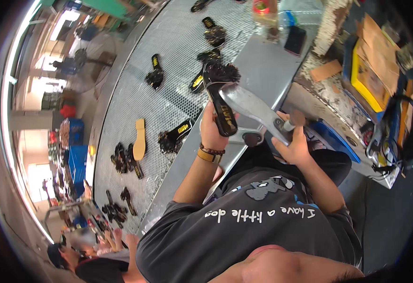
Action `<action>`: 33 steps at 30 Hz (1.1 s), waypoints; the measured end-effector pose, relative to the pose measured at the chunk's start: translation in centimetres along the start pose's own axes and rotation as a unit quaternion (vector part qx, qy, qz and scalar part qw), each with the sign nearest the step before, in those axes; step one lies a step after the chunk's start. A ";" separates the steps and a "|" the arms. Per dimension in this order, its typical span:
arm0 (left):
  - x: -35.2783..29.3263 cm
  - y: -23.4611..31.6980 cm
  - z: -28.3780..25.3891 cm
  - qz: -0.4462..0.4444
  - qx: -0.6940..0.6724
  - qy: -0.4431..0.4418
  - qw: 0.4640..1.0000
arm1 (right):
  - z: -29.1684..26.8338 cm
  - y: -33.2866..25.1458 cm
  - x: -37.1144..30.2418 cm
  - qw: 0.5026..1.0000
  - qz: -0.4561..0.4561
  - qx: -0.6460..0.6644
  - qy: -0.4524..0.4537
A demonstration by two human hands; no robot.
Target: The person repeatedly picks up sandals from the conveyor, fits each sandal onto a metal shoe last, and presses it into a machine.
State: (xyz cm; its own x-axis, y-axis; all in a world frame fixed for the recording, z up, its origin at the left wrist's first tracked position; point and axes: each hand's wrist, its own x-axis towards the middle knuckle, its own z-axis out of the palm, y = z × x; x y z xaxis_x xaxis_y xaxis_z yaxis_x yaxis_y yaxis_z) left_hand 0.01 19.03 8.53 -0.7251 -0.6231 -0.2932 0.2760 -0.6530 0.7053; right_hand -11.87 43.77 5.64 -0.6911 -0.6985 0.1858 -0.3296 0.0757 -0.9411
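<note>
My left hand [212, 128] is wrapped around the heel half of a black slipper [225, 115] with a fluffy dark strap. The rounded tip of a silver metal shoe last [248, 104] lies over the slipper's insole, close to the strap. At the last's other end my right hand [292, 145] is closed around it, and a brown round-ended knob [296, 119] shows between thumb and fingers. How the knob joins the last is hidden. Below the last sits a metal bracket with a dark round pivot [252, 138]. Another black slipper [177, 135] lies left of my left hand.
A perforated metal worktop [121, 111] carries several fluffy black slippers and a tan insole [140, 140]. A dark phone [295, 40] lies on the grey ledge. Right stands a yellow-and-blue bin [367, 82] with brown sheets. A co-worker [100, 266] is at lower left.
</note>
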 end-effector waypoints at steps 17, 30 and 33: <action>-7.6 7.2 -16.3 -0.023 -0.102 0.075 0.992 | 5.8 5.0 2.6 0.930 -0.097 -0.348 -0.060; -2.9 0.9 -7.8 -0.035 0.011 0.082 0.996 | 6.9 -6.0 -0.7 0.968 0.119 0.138 -0.171; -4.1 -3.4 -3.1 -0.004 0.112 -0.033 0.993 | 7.5 -7.2 -0.9 0.982 0.034 0.181 -0.049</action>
State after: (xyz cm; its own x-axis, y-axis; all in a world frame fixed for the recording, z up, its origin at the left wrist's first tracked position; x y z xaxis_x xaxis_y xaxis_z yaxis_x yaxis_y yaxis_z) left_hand 4.01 22.52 5.33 -0.7689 -0.5838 -0.2609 0.1289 -0.5411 0.8311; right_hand -4.05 38.54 10.15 -0.6331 -0.7666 0.1073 -0.0220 -0.1207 -0.9924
